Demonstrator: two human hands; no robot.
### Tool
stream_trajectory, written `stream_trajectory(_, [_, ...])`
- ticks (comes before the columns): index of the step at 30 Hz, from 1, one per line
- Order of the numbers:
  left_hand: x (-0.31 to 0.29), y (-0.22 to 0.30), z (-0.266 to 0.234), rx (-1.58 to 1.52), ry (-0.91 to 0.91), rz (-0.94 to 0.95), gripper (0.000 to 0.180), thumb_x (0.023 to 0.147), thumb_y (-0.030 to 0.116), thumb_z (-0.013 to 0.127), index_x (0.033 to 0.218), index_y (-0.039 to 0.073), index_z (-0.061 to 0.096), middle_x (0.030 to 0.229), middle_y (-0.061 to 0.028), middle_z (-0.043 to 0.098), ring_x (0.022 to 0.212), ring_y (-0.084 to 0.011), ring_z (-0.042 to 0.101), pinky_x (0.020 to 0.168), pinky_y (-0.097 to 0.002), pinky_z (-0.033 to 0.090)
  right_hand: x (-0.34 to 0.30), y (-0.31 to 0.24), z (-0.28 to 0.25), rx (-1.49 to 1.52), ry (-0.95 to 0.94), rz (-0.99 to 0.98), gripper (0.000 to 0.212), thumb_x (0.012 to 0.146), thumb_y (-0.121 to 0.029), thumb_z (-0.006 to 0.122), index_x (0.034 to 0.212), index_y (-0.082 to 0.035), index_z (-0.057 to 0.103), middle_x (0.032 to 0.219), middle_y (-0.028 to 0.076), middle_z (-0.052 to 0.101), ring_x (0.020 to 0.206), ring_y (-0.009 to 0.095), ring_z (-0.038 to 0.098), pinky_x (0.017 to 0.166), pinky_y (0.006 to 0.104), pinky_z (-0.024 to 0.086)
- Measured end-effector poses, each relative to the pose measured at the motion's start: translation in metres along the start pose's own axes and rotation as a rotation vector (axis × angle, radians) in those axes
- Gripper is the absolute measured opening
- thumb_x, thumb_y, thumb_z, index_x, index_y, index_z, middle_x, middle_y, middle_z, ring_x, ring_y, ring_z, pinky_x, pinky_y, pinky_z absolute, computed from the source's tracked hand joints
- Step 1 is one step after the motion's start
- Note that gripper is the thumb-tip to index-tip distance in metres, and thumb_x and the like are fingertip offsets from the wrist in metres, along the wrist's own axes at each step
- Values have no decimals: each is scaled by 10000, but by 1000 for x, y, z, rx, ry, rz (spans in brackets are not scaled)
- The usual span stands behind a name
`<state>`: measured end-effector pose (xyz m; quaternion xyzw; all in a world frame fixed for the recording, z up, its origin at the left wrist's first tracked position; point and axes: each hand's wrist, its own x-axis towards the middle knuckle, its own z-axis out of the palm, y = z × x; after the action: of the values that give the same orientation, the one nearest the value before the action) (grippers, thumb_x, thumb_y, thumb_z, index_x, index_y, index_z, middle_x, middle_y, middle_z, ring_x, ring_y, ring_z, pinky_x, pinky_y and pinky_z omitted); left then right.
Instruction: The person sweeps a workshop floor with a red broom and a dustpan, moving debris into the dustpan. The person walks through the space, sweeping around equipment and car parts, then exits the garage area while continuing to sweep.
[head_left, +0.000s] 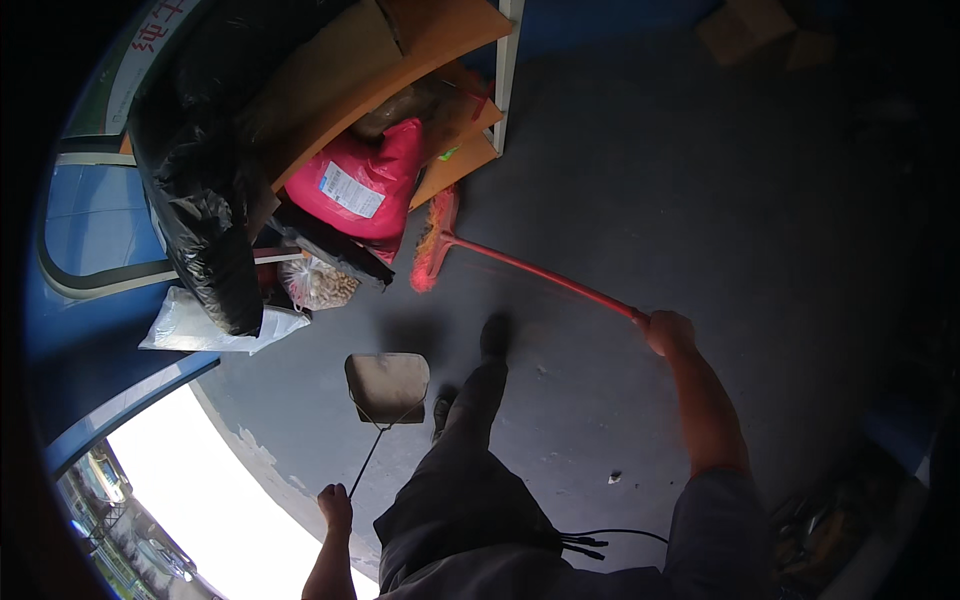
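Note:
My right hand (667,332) is closed around the end of a red broom handle. The broom (545,273) stretches away to the left, and its red and yellow bristles touch the grey floor beside a shelf. Low on the left, my left hand (337,508) grips the thin dark handle of a long-handled dustpan (388,385). The pan is beige inside and sits near my left shoe, apart from the broom head. A bright pink parcel (365,185) with a white label lies on the shelf just past the bristles.
Shelving (390,75) at the upper left holds packages and a black plastic bag (195,190). A clear bag of small tan pieces (318,282) and a white bag (220,322) lie below. Cardboard boxes (748,32) stand far right. A small scrap (615,477) lies on the floor.

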<state>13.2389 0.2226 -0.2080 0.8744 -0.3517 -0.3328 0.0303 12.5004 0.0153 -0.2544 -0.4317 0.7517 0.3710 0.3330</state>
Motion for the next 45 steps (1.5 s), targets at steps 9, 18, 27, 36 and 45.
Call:
stream_trajectory(9, [0, 110, 34, 104, -94, 57, 299, 805, 119, 524, 564, -46, 462, 492, -181, 423, 479, -211, 339, 500, -462, 302, -129, 365, -61, -153, 106, 575, 648, 985, -602, 401, 1082, -32, 693, 1028, 203, 704, 1001, 386, 671, 824, 499, 551])
stream_trajectory(18, [-58, 204, 83, 59, 12, 67, 328, 817, 156, 533, 565, -34, 445, 495, -150, 372, 498, -186, 324, 510, -449, 306, -194, 443, -20, -150, 61, 199, 539, 1017, -488, 420, 890, -23, 662, 784, 185, 673, 738, 382, 663, 681, 503, 525])
stream_trajectory(27, [-186, 301, 127, -137, 193, -36, 321, 848, 143, 503, 567, 10, 419, 509, -32, 346, 522, -137, 329, 480, -381, 299, 56, 329, 33, 147, -85, -157, 541, 1013, -501, 391, 961, -31, 653, 902, 180, 704, 865, 380, 678, 783, 490, 526])
stream_trajectory(36, [-193, 381, 175, 58, 204, 63, 294, 799, 140, 508, 579, -52, 470, 495, -154, 420, 506, -173, 336, 509, -451, 308, -43, 607, 27, -53, -176, 409, 648, 1006, -599, 349, 1005, -54, 700, 919, 125, 718, 847, 288, 702, 709, 444, 554])
stream_trajectory(45, [-141, 407, 250, 130, 84, 53, 311, 796, 216, 536, 619, -39, 556, 601, -247, 550, 543, -355, 523, 578, -498, 423, -66, 735, -47, -227, 45, 164, 331, 1003, -267, 491, 1185, -24, 623, 973, 210, 682, 873, 367, 683, 718, 450, 553])
